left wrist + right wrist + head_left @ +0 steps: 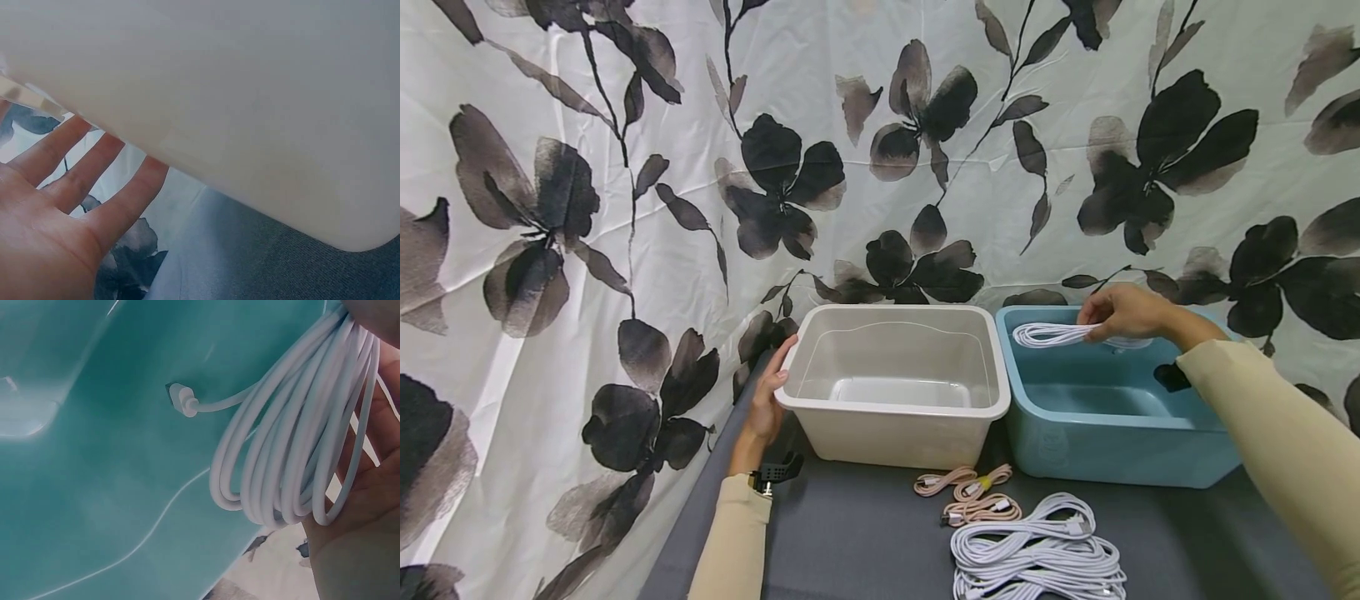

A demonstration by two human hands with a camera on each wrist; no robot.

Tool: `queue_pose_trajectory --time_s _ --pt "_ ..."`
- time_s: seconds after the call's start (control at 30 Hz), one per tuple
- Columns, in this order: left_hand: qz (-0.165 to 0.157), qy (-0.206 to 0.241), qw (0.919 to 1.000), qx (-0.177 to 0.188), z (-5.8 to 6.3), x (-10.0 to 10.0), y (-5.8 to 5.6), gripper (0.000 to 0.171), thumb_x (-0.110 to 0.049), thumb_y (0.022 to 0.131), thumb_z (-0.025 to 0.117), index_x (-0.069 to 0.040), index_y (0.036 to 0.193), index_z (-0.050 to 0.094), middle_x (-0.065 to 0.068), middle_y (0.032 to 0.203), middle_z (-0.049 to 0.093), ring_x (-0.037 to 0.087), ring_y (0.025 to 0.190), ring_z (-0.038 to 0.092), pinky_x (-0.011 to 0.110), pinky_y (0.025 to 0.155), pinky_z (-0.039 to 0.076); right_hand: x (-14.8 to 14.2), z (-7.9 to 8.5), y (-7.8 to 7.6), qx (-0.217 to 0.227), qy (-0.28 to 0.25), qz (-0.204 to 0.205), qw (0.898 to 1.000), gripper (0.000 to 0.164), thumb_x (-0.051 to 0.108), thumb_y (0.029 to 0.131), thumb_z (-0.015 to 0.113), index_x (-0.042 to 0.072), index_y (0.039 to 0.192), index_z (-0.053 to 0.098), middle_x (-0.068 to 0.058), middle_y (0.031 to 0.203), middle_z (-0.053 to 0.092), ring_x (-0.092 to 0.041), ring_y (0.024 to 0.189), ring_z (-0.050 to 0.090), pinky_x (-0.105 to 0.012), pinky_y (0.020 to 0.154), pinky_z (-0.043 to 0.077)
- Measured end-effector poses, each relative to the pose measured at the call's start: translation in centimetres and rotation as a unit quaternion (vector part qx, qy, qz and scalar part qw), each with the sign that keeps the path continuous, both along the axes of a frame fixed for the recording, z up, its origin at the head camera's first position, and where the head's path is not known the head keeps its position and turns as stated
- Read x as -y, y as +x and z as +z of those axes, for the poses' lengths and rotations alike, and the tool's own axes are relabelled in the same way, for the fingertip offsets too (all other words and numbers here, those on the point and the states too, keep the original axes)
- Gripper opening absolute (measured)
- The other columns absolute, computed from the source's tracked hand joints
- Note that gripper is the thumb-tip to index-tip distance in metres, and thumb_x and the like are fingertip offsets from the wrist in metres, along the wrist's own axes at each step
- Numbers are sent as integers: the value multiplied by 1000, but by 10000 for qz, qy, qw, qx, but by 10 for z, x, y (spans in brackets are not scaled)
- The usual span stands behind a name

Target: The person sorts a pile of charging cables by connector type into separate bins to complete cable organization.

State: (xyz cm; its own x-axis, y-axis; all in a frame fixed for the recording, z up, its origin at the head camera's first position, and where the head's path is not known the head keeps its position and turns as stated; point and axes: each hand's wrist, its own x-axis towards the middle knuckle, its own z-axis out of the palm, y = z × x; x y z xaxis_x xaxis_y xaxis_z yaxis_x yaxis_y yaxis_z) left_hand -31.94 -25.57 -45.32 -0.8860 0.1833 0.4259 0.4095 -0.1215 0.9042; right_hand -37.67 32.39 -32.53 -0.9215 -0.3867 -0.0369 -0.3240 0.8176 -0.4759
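Note:
My right hand (1123, 315) grips a coiled white cable (1051, 335) over the blue bin (1120, 454). In the right wrist view the loops of the white cable (294, 437) hang beside the palm, and one plug (182, 400) sticks out on a short end. My left hand (767, 400) touches the left side of the beige bin (895, 437), its fingers (128, 197) extended and spread against the wall in the left wrist view. No items show inside the beige bin. Part of the blue bin's inside is hidden by my right arm.
In front of the bins lie several tan cables (981, 500) in small bundles. Nearer to me is a pile of coiled white cables (1037, 550) on the dark grey table (857, 533). A floral curtain (700, 167) hangs right behind the bins.

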Motion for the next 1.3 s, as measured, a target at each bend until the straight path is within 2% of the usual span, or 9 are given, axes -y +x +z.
queue_pose_trajectory --time_s 0.37,0.63,0.77,0.9,1.07,1.13,1.3 --pt "17 -72 10000 -15 1 0 0 70 -22 93 32 -14 162 28 17 164 29 31 134 40 40 102 43 5 -5 -3 126 102 63 9998 17 9 86 78 1 99 71 -5 90 72 -18 81 62 -31 72 50" --pt "44 -66 10000 6 0 0 -1 70 -21 94 31 -14 163 27 16 164 28 30 135 40 39 102 44 3 -1 -4 -129 -129 -40 9998 17 8 90 73 -2 104 70 -9 97 75 -21 88 68 -43 80 57" --pt "60 -77 10000 11 0 0 -2 69 -21 94 32 -14 163 27 16 165 27 28 135 40 38 102 44 4 5 1 -72 -234 -7 9997 19 10 93 72 -3 107 69 -11 101 75 -20 91 69 -37 79 57" --pt "81 -97 9999 33 0 0 -2 70 -23 94 32 -15 163 28 14 166 27 29 135 40 39 102 44 8 15 8 -12 -288 20 9996 20 11 94 71 -1 109 69 -12 104 74 -19 92 69 -34 78 56" --pt "85 -86 9999 25 1 -1 -2 70 -24 93 32 -15 163 27 14 166 27 30 135 39 40 102 43 16 29 22 -210 -160 -3 9997 19 16 95 72 5 110 70 -8 105 75 -22 95 69 -38 81 58" --pt "88 -82 9999 13 0 -1 -2 70 -23 93 32 -15 163 27 14 166 27 30 135 39 40 102 43 19 36 30 -321 -150 54 9994 21 18 95 72 5 111 71 -9 106 75 -23 97 70 -40 82 58" --pt "74 -80 9999 25 0 -1 -2 70 -24 94 32 -16 163 27 13 166 27 29 136 39 40 103 43 31 48 58 -759 -131 247 9967 19 19 93 74 10 110 73 -4 105 75 -12 93 69 -31 80 58"
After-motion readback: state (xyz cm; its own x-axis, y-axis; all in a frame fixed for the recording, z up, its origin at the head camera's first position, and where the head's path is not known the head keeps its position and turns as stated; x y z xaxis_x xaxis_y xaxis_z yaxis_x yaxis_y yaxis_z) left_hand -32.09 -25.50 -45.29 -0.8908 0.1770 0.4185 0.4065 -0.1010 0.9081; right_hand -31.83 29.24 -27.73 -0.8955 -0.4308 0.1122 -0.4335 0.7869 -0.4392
